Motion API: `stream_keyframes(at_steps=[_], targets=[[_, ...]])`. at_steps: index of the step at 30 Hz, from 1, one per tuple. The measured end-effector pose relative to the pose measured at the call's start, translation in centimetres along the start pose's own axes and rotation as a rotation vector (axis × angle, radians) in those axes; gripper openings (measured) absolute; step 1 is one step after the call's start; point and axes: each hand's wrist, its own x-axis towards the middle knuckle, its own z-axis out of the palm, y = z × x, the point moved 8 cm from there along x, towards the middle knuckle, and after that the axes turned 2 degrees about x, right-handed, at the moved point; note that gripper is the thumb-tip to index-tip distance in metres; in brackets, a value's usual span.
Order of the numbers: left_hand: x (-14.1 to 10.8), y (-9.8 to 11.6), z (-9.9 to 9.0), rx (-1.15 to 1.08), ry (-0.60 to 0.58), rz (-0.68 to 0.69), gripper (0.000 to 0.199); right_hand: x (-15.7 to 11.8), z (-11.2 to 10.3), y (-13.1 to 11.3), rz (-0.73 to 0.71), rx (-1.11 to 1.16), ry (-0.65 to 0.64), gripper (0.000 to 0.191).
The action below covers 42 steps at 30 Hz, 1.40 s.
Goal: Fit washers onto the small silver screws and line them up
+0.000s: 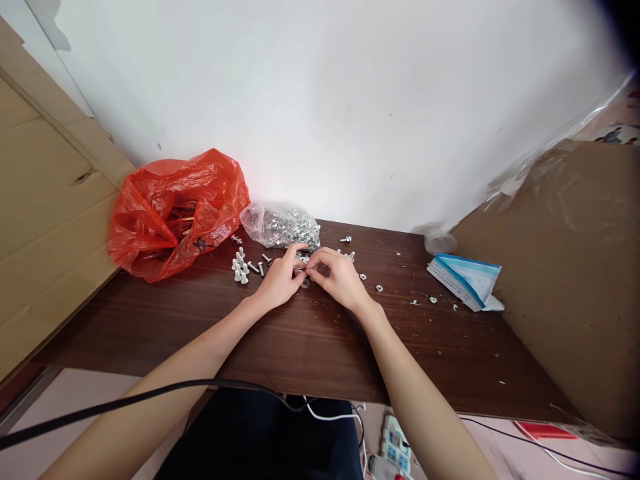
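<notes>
My left hand (283, 277) and my right hand (338, 275) meet fingertip to fingertip over the dark wooden table (300, 347), pinching a small metal bolt (302, 268) between them. A washer (305, 284) lies on the table just under the fingers. A cluster of upright assembled bolts (241, 267) stands to the left of my left hand. Behind my hands lies a clear plastic bag of metal hardware (283, 227). Loose nuts and washers (371, 283) are scattered to the right of my right hand.
A red plastic bag (175, 213) with parts sits at the back left. A blue and white packet (467, 280) lies at the right. Cardboard panels (45, 220) flank both sides, a white wall (325, 100) behind. Cables and a power strip (397, 447) lie below the table's front edge.
</notes>
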Motion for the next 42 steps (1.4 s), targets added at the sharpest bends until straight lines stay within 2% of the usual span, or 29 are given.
stream_keyframes(at_steps=[6, 12, 18, 22, 26, 33, 42], targets=[[0.0, 0.1, 0.0, -0.004, 0.002, 0.005, 0.054, -0.1, 0.2, 0.1, 0.009, -0.032, 0.001, 0.015], [0.0, 0.5, -0.4, -0.018, 0.039, 0.019, 0.052, -0.1, -0.1, 0.3, 0.023, -0.054, 0.025, 0.008], [-0.1, 1.2, -1.6, -0.008, 0.145, 0.062, 0.039, -0.1, -0.8, 0.4, 0.033, -0.037, 0.091, 0.001], [-0.1, 1.7, -2.0, -0.006, 0.182, 0.100, 0.026, -0.1, -1.1, 0.2, 0.045, -0.019, 0.131, 0.003], [-0.1, 2.0, -2.2, -0.035, 0.200, 0.117, 0.022, -0.1, -1.5, -0.2, 0.041, -0.001, 0.151, 0.004], [0.0, 1.4, -2.1, -0.171, 0.184, 0.074, 0.018, -0.1, -1.9, 0.3, 0.047, 0.115, 0.184, 0.006], [0.1, 0.1, -1.5, -0.393, 0.156, -0.027, 0.022, -0.2, -1.7, 1.3, 0.118, 0.235, 0.200, 0.010]])
